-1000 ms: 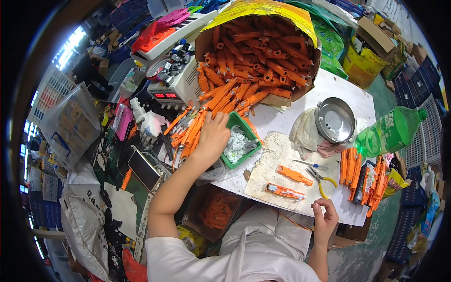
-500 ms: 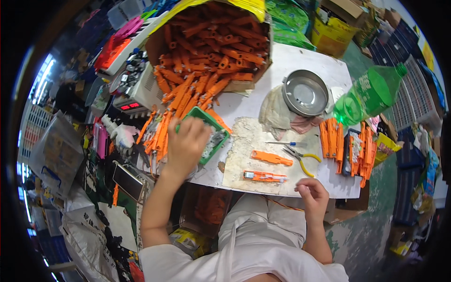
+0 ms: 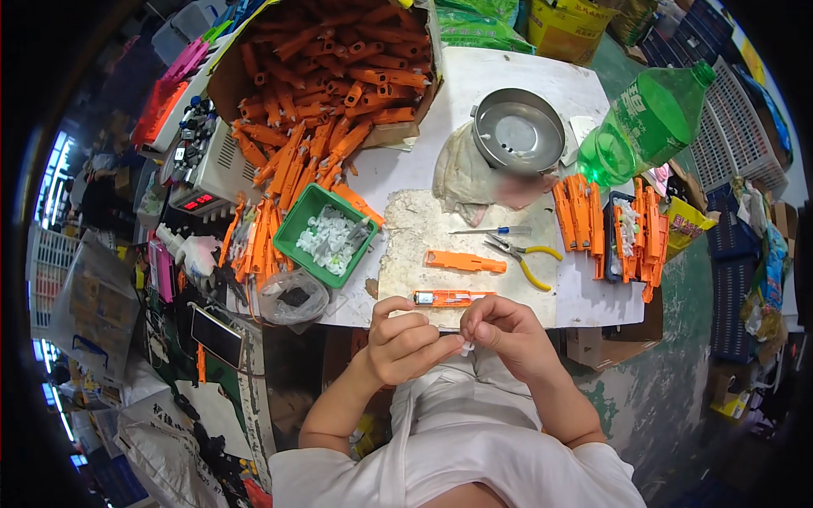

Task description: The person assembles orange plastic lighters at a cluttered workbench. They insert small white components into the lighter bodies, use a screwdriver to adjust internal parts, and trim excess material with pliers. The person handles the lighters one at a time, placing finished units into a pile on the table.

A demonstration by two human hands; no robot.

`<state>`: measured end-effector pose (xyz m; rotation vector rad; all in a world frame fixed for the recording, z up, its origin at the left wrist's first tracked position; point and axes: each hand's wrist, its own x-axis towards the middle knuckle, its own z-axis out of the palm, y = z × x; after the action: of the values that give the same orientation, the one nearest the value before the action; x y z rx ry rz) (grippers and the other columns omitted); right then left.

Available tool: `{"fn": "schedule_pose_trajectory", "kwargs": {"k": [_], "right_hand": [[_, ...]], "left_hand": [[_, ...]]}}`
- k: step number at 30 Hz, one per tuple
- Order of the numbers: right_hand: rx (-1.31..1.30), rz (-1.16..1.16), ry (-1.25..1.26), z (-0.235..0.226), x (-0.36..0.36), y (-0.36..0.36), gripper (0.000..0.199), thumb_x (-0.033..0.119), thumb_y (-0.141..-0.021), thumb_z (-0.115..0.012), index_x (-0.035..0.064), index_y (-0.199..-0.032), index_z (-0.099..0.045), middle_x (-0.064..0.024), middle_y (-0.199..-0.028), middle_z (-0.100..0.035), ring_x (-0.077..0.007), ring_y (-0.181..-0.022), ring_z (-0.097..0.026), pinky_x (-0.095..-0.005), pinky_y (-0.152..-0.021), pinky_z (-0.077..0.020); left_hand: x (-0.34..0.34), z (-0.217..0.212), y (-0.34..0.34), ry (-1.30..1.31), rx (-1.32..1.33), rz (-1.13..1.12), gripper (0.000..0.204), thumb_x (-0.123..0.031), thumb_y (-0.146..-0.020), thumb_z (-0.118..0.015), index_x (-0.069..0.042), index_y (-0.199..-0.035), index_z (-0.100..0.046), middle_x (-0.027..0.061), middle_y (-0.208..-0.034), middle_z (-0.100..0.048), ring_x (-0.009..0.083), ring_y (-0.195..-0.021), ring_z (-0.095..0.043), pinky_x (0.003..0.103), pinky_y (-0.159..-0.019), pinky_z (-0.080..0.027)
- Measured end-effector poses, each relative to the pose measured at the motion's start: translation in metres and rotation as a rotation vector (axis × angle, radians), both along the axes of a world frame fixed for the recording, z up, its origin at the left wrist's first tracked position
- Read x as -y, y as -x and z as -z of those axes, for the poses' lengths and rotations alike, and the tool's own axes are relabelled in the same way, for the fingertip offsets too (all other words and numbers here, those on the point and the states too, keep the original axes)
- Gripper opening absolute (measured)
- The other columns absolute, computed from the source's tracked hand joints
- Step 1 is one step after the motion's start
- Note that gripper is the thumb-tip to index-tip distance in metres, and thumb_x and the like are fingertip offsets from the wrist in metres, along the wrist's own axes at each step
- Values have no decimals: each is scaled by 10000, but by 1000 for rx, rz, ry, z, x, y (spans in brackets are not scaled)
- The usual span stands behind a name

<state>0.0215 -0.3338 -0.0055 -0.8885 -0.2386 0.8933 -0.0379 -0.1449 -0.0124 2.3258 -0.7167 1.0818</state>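
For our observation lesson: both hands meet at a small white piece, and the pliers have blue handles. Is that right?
Not quite: the head view shows yellow-handled pliers, not blue-handled ones. The left hand and right hand do meet at a small white piece.

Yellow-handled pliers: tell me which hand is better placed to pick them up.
Right, probably: the right hand is nearer the pliers, and their yellow handles point rightward. The left hand is farther off. Both hands meet at a small white piece.
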Motion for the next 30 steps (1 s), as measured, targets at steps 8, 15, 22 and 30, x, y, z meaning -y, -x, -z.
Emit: {"fn": "schedule_pose_trajectory", "kwargs": {"k": [8, 15, 22, 30], "right_hand": [[-1, -15, 11, -1, -1, -2, 133, 159, -908, -612, 37, -937, -569, 7, -896, -575, -77, -857, -529, -243, -809, -430], [-23, -10, 53, 0, -2, -2, 201, 205, -873, -660, 32, -906, -563, -42, -869, -580, -128, -832, -548, -267, -780, -436], [-12, -36, 62, 2, 1, -2, 156, 135, -874, -652, 19, -958, -590, -23, -932, -602, -99, -879, -558, -253, -807, -451], [147, 127, 162, -4, 3, 12, 184, 34, -832, -669, -24, -999, -619, -81, -980, -640, -145, -926, -602, -282, -849, -483]], "left_hand": [[5, -2, -2, 58, 35, 6, 212, -193, -631, -795, -191, -829, -720, -57, -800, -484, 131, -825, -471, 349, -802, -445], [5, 2, -2, 58, 18, 18, 230, -207, -632, -798, -190, -846, -713, -49, -829, -473, 144, -842, -459, 358, -795, -448], [2, 6, -1, 85, -48, 35, 240, -233, -632, -801, -180, -846, -706, -27, -849, -471, 177, -860, -451, 371, -778, -447], [5, 8, -2, 206, -105, 14, 227, -198, -644, -799, -136, -839, -702, -9, -817, -487, 195, -830, -466, 377, -763, -450]]}}
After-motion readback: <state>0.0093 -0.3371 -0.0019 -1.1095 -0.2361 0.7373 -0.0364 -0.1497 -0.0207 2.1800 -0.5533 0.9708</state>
